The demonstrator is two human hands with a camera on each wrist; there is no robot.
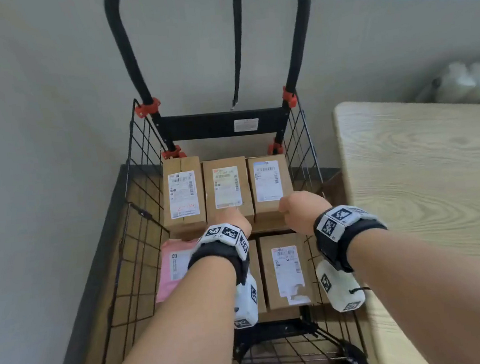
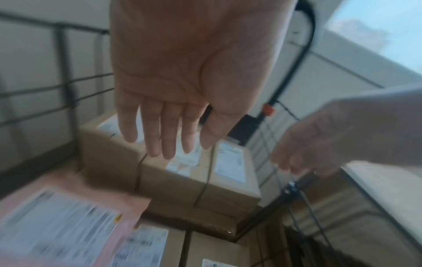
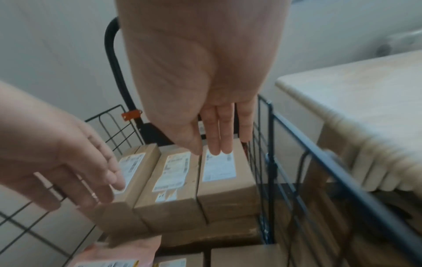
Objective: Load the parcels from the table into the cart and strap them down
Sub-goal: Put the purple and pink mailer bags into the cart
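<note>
Left hand [image 2: 182, 75] and right hand [image 3: 200, 72]: fingers straight, holding nothing, above the boxed parcels [image 1: 227, 189] stacked in the cart [image 1: 148, 220]. Contact indeterminate. Strap [image 1: 238, 44] hangs at 12 o'clock; table [image 1: 425, 169] at 3 o'clock.

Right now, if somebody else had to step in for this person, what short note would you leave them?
Left hand: open, holds nothing, over the middle box.
Right hand: open, holds nothing, over the right box.
Done: boxes and pink mailer lie in the cart; the visible part of the table bears no parcels.
Left: the black strap hangs from the handle; pull it over and fasten.
</note>
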